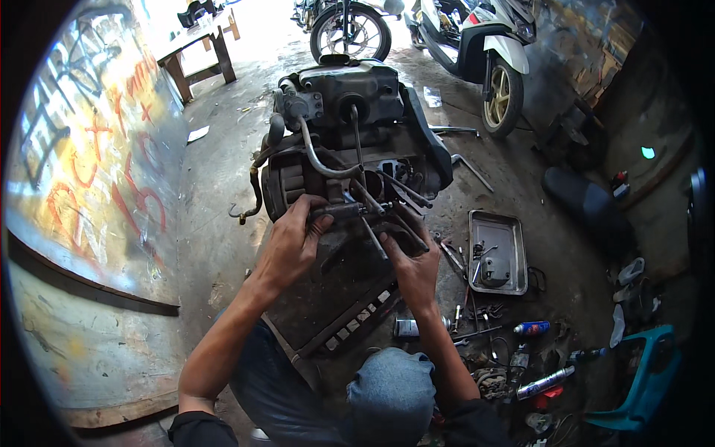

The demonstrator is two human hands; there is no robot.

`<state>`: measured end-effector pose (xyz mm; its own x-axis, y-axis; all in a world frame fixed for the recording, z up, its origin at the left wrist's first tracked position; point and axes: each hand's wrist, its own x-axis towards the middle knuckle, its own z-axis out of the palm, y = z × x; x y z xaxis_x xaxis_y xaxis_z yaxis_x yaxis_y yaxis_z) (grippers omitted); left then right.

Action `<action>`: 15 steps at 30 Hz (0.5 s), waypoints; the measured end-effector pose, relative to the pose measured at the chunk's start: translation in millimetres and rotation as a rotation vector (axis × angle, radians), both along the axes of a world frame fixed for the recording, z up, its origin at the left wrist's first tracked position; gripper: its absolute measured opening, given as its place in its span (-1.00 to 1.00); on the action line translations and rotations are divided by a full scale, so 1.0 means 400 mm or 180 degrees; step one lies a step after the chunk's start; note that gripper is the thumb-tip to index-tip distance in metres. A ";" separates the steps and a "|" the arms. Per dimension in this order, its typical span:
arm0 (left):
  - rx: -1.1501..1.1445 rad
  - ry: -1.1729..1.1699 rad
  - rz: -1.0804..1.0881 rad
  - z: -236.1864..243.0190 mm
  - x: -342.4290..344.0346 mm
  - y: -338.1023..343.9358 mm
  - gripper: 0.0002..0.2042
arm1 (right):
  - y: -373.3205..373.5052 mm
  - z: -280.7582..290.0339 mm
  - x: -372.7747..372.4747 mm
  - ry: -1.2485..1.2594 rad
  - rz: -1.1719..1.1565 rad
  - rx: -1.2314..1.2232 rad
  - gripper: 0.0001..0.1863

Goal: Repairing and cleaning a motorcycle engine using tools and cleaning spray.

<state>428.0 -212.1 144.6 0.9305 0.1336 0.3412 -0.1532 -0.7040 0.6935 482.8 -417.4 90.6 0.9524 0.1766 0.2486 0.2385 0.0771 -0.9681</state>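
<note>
A bulky dark engine stands on the floor in front of me, with a curved metal pipe on top and long studs sticking out toward me. My left hand is closed, fingers and thumb round a dark cylindrical tool lying crosswise, whose thinner end points right among the studs. At the right side of the studs is my right hand, thumb and fingers curled round a dark part. Studs and shadow hide its fingertips, and the kind of part cannot be made out.
A metal tray with small parts lies to the right. Nearby are spray cans, loose tools and a teal plastic stool. A black seat rests farther right. A scooter and motorcycle wheel stand behind; a painted wall borders the left.
</note>
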 end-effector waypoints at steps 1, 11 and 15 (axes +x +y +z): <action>-0.0075 -0.0011 -0.0042 -0.001 0.000 -0.001 -0.74 | 0.003 -0.003 -0.003 -0.0097 -0.0062 0.0133 -0.58; -0.0142 -0.0003 -0.0039 -0.012 -0.011 -0.005 -0.73 | -0.006 0.042 0.000 -0.0536 -0.0155 -0.0575 -0.57; -0.0784 -0.0034 0.0126 -0.026 -0.010 -0.025 -0.73 | -0.004 0.048 -0.002 -0.0836 -0.0308 -0.0813 -0.57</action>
<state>423.9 -222.1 134.0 0.9194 0.2502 0.3036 -0.1371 -0.5195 0.8434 481.9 -419.1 110.0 0.8774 0.1769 0.4461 0.4754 -0.1940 -0.8581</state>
